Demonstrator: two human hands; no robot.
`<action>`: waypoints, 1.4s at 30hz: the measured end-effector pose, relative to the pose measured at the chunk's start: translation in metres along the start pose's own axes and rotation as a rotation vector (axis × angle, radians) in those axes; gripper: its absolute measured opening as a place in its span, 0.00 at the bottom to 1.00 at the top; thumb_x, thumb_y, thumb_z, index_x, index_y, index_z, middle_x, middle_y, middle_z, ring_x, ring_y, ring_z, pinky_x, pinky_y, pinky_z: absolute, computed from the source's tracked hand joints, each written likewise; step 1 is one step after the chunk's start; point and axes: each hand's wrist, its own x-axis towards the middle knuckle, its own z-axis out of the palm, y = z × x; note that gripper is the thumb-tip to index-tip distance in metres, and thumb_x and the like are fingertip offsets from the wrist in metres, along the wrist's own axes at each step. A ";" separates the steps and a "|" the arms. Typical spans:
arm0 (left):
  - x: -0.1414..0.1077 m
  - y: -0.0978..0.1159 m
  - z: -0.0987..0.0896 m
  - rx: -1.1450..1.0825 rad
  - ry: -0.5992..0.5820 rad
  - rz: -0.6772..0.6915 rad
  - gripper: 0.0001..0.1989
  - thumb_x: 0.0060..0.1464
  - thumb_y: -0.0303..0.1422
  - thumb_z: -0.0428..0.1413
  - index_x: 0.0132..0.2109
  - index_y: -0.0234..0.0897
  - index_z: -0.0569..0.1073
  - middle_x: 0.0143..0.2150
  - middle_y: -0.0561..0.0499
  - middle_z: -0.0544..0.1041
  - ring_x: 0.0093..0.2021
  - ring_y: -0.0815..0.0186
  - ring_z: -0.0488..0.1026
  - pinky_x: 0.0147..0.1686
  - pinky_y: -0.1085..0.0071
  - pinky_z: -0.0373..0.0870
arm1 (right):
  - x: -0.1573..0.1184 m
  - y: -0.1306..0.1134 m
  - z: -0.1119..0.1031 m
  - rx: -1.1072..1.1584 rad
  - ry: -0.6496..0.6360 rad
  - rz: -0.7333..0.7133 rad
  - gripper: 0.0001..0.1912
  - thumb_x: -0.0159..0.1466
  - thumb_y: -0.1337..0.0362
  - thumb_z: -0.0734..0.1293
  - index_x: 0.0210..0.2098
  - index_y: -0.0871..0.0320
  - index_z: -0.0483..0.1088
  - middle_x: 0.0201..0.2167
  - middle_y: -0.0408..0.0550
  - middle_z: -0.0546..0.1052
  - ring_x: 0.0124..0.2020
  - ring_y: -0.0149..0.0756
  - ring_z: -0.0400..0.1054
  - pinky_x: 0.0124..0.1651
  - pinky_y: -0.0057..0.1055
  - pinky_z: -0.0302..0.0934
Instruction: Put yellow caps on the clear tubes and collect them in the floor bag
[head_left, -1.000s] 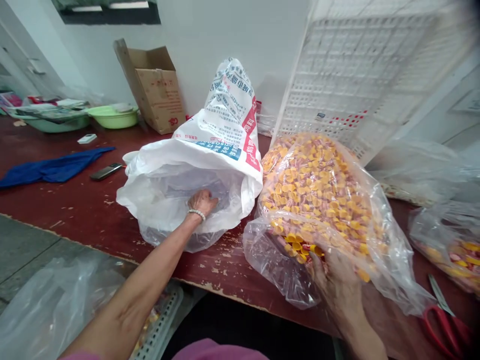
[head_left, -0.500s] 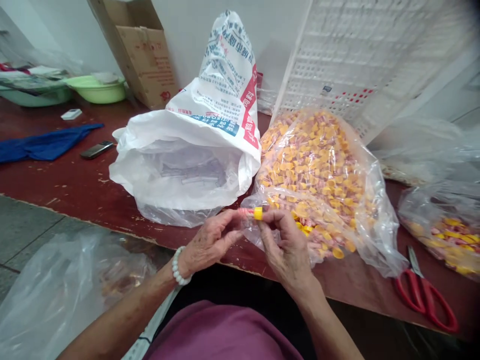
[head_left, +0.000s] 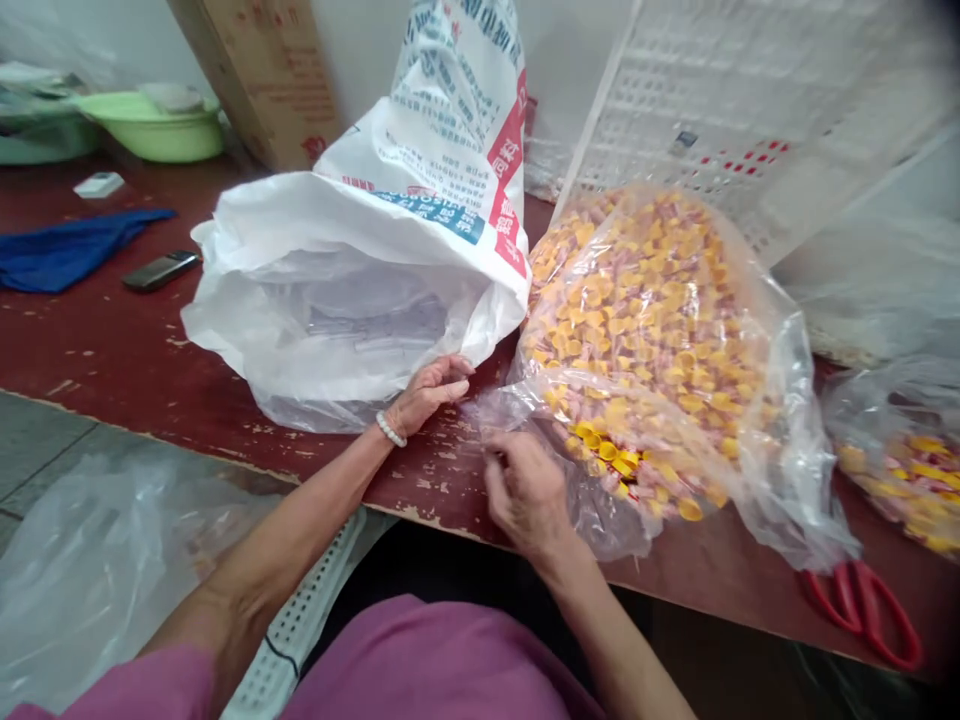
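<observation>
White woven sack [head_left: 442, 170] lies open on the red table [head_left: 90, 340], the left hand [head_left: 424, 397] resting on its edge, fingers [head_left: 450, 367] loose. At two o'clock, a clear plastic bag [head_left: 787, 470] of yellow-capped pink tubes [head_left: 645, 320], probably light and slippery, seems best held at its gathered neck; beside it, the right hand [head_left: 525, 490] has curled fingers [head_left: 499, 470], grasp unclear.

- 2 hands, one person: left hand [head_left: 429, 393], right hand [head_left: 525, 492]
- 1 bead bracelet [head_left: 390, 430]
- 1 woven sack [head_left: 442, 180]
- 2 clear bags of yellow-capped pieces [head_left: 645, 340], contents too many to count
- 1 red-handled scissors [head_left: 862, 615]
- 2 plastic basins [head_left: 154, 135]
- 1 cardboard box [head_left: 262, 80]
- 1 phone [head_left: 161, 270]
- 1 blue cloth [head_left: 75, 250]
- 1 small white remote-like object [head_left: 99, 185]
- 2 white perforated crates [head_left: 720, 110]
</observation>
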 end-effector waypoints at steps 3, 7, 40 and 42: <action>-0.003 0.008 -0.005 -0.434 0.023 -0.080 0.15 0.47 0.36 0.57 0.41 0.35 0.65 0.26 0.56 0.66 0.22 0.73 0.61 0.24 0.75 0.58 | 0.016 -0.012 0.035 -0.047 -0.085 0.063 0.08 0.64 0.71 0.56 0.38 0.59 0.65 0.34 0.51 0.72 0.38 0.36 0.67 0.42 0.32 0.63; -0.016 0.029 -0.024 -0.700 0.192 0.060 0.11 0.46 0.32 0.58 0.38 0.37 0.67 0.24 0.56 0.66 0.22 0.72 0.62 0.24 0.73 0.60 | 0.049 -0.013 0.065 -0.234 -0.181 0.180 0.06 0.64 0.64 0.60 0.40 0.60 0.63 0.36 0.53 0.71 0.39 0.40 0.66 0.38 0.33 0.63; -0.134 0.040 0.003 -0.789 0.150 -0.381 0.21 0.51 0.50 0.52 0.27 0.34 0.65 0.19 0.57 0.58 0.17 0.75 0.51 0.16 0.73 0.44 | 0.020 -0.041 0.034 0.056 -0.335 -0.387 0.25 0.58 0.45 0.65 0.45 0.57 0.66 0.43 0.57 0.72 0.46 0.47 0.67 0.46 0.45 0.63; -0.132 0.038 0.011 -0.911 0.202 -0.380 0.20 0.49 0.48 0.56 0.27 0.33 0.67 0.21 0.55 0.62 0.18 0.75 0.56 0.18 0.74 0.50 | 0.012 -0.042 0.042 0.072 -0.285 -0.398 0.25 0.57 0.48 0.67 0.46 0.59 0.65 0.43 0.59 0.72 0.45 0.50 0.67 0.45 0.48 0.64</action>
